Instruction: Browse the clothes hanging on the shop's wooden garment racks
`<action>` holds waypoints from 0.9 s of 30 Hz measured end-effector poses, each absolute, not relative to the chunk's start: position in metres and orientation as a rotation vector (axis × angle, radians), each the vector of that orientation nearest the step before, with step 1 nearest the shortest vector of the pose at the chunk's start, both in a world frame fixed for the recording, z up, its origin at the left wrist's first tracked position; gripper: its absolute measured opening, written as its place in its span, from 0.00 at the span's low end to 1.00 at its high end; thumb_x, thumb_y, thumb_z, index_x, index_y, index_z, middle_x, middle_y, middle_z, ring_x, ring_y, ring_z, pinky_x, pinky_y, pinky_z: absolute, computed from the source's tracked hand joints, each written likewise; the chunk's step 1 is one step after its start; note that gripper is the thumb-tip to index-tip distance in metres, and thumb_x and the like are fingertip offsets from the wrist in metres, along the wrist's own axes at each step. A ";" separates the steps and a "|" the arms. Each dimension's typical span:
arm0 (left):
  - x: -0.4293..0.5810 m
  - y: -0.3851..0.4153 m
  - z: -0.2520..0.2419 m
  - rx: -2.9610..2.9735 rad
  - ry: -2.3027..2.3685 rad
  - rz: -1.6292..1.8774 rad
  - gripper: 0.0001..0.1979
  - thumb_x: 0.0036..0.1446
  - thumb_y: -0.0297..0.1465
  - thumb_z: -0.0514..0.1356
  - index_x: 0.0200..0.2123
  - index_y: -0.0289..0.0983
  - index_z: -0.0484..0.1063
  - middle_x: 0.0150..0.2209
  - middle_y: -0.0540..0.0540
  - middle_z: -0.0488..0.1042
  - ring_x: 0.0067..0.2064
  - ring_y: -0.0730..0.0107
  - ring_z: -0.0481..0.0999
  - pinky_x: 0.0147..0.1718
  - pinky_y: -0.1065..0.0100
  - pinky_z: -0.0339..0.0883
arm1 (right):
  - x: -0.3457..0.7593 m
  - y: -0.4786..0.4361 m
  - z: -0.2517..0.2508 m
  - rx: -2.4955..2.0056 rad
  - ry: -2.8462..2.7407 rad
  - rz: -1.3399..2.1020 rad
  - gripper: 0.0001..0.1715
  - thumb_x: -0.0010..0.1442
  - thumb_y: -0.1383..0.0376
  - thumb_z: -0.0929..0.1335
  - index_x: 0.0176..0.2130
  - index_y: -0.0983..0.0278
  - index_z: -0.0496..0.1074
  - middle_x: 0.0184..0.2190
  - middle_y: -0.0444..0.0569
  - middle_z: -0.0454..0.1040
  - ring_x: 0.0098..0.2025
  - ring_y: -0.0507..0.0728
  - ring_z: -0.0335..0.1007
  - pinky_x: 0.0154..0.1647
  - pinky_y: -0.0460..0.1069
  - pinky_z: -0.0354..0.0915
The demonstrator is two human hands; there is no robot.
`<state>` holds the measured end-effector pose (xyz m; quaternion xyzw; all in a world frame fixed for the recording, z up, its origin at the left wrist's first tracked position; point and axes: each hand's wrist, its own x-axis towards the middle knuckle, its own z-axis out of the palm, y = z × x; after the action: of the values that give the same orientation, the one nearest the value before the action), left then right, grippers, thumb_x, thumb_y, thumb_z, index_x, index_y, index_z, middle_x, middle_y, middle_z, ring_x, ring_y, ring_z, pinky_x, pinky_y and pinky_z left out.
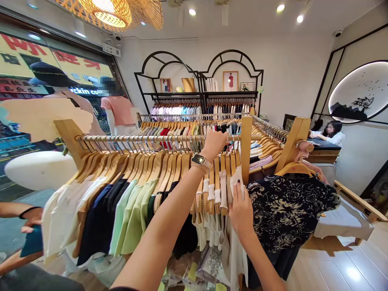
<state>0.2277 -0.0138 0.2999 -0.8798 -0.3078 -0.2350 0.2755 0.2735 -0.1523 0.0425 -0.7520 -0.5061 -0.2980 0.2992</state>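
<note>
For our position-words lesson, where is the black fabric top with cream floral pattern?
In the head view, at lower right, the black top with the cream floral pattern hangs from a light wooden hanger, just right of the right hand.

The curled fingertips of the left hand [216, 142] were hidden, so what they gripped, perhaps the wooden rail [169, 138], could not be told. The palm of the right hand [241, 210] lay out of sight against a white garment [235, 176]. Both forearms [165, 224] ran off the bottom edge, as did the plastic-wrapped packets [214, 262], their contents unclear. The top edge cut the rattan lamp [113, 16], the left edge a bystander's arm [12, 210]. The smartwatch [198, 159] display was too small to read.
</note>
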 end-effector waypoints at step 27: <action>0.239 -0.002 0.288 -2.625 -0.702 -0.931 0.17 0.67 0.36 0.59 0.56 0.38 0.73 0.52 0.38 0.80 0.71 0.52 0.58 0.62 0.45 0.53 | 0.266 -0.151 0.048 -2.027 -1.371 -0.750 0.40 0.61 0.74 0.60 0.71 0.72 0.56 0.71 0.61 0.55 0.73 0.71 0.49 0.65 0.65 0.59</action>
<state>0.2395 -0.0019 0.2880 -0.9057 -0.2420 -0.3211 0.1342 0.2661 -0.1506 0.0480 -0.7587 -0.5131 -0.2808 0.2867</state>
